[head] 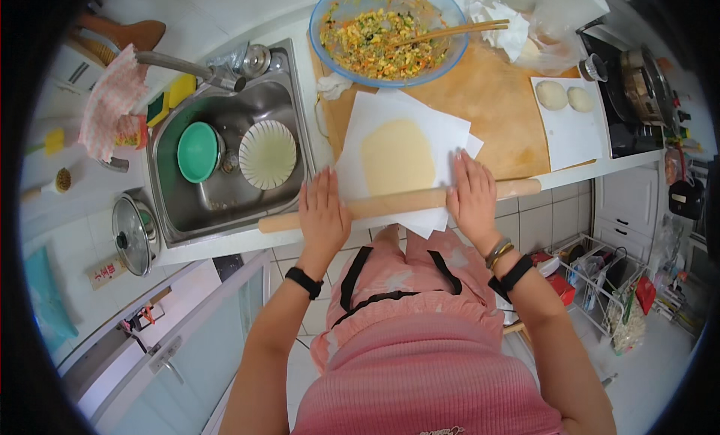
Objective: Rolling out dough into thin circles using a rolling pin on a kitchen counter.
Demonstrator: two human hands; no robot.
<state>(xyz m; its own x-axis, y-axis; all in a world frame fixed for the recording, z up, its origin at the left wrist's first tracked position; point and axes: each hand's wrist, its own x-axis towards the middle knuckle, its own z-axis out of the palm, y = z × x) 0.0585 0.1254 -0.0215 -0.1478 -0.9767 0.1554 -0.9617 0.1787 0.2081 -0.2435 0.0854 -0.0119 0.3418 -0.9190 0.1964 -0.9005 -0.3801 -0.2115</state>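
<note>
A long wooden rolling pin (394,202) lies across the near edge of white paper sheets (351,148). My left hand (324,213) rests flat on its left part, fingers pointing away from me. On its right part lies my right hand (472,190), palm down, fingers over the paper's right side. Neither hand is wrapped around the pin. A thin, flat sheet of dough (398,156) is spread on the paper; its near edge meets the pin. Behind it, a clear bowl (319,55) holds a chopped vegetable and egg mixture (377,38), with wooden chopsticks (453,31) in it.
Under the paper is a wooden board (506,125). Two dough balls (552,95) sit on white paper at the right, near a cooktop (638,145) with a pot (644,86). The sink (225,210) at left holds a green bowl (197,152) and a striped plate (268,154).
</note>
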